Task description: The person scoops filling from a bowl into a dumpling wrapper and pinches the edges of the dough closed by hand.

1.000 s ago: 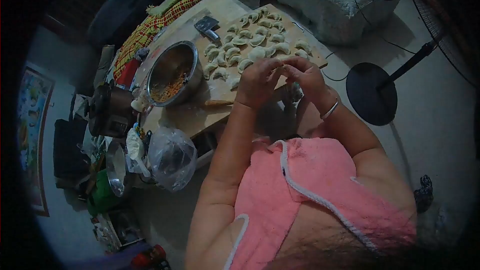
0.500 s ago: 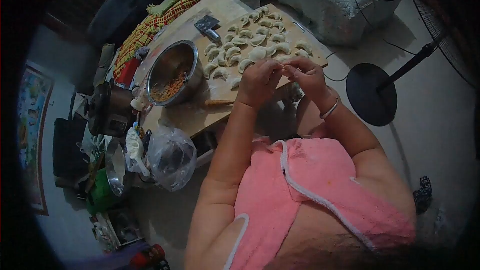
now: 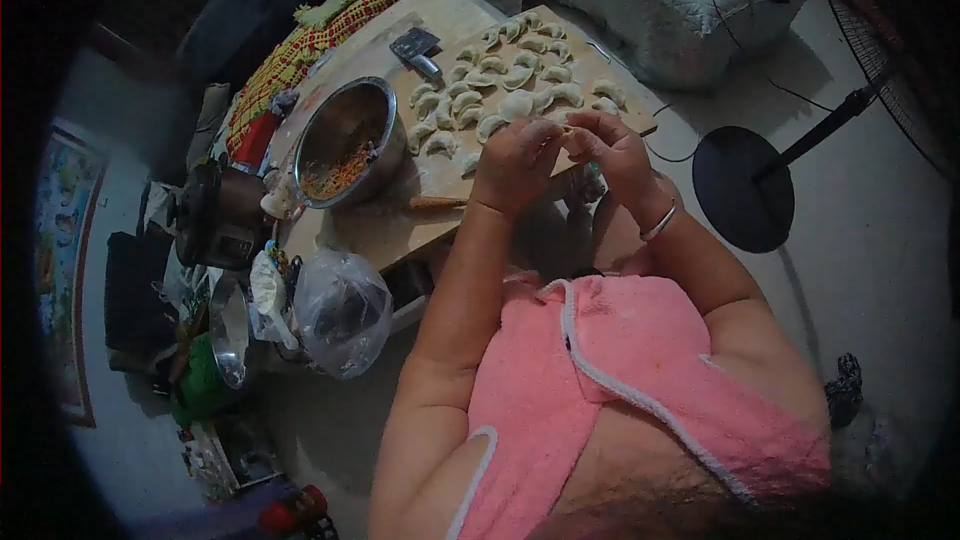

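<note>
My left hand (image 3: 517, 162) and my right hand (image 3: 612, 152) meet over the near edge of the wooden board (image 3: 590, 45). Between their pinched fingertips is a dumpling (image 3: 564, 130), mostly hidden by the fingers. Just beyond my hands lies a round dough wrapper (image 3: 516, 105) among rows of folded dumplings (image 3: 465, 100). A bracelet circles my right wrist. Left of the board stands a steel bowl (image 3: 388, 178) with orange-brown filling (image 3: 340, 175) inside. The rolling pin (image 3: 438, 203) lies by the table's near edge, partly behind my left forearm.
A cleaver (image 3: 415, 50) rests on the table (image 3: 450, 5) behind the bowl. Left stand a dark cooker (image 3: 220, 215) and a clear plastic bag (image 3: 345, 315). A fan base (image 3: 743, 190) is on the floor at right, near a covered seat (image 3: 670, 10) and a loose cable.
My fingers have shifted slightly at the dumpling, with the hands staying together in the same place. The things on the board and table look unchanged.
</note>
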Tool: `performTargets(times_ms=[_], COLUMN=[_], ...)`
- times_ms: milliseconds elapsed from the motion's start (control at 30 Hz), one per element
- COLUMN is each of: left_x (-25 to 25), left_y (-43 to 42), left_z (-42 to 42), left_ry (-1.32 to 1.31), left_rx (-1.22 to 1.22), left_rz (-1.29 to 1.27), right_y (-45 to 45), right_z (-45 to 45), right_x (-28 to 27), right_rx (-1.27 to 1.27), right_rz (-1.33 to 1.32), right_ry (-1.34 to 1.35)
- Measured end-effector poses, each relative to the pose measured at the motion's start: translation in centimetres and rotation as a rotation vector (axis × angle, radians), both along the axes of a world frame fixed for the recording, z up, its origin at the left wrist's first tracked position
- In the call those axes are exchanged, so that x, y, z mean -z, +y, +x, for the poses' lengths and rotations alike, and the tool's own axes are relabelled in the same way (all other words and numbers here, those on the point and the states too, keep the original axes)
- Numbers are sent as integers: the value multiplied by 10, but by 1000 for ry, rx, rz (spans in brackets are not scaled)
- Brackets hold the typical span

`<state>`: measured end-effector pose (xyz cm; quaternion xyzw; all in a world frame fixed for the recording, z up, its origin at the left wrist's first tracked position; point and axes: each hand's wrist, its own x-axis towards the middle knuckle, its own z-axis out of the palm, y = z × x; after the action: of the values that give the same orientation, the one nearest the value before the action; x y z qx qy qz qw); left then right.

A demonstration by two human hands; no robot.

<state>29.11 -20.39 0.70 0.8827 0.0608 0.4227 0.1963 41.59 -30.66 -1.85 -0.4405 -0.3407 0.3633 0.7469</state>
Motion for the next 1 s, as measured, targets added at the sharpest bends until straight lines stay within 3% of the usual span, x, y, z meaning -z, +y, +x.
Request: performTargets(times_ms=[400,500,667,800,867,1000], left_x=[0,-3,17,7,10,-3], left_y=[-1,-4,-2,-8,-6,-10], left_z=[1,0,7,5,4,3], left_ry=[-32,21,-19,107,222,253], left_rx=[10,-14,58,91,-42,-58], left_rz=[1,16,-356,-284,-23,-47], right_y=[5,4,0,-1,-3,-3], right_z=[6,9,6,0,-2,-6], right_x=[9,9,4,0,-3,-3], right_rx=[39,-58,-66,-88,-103,-65], right_rz=[44,41,-33,19,38,102], right_ry=[-167,-30,93,157,140,-5])
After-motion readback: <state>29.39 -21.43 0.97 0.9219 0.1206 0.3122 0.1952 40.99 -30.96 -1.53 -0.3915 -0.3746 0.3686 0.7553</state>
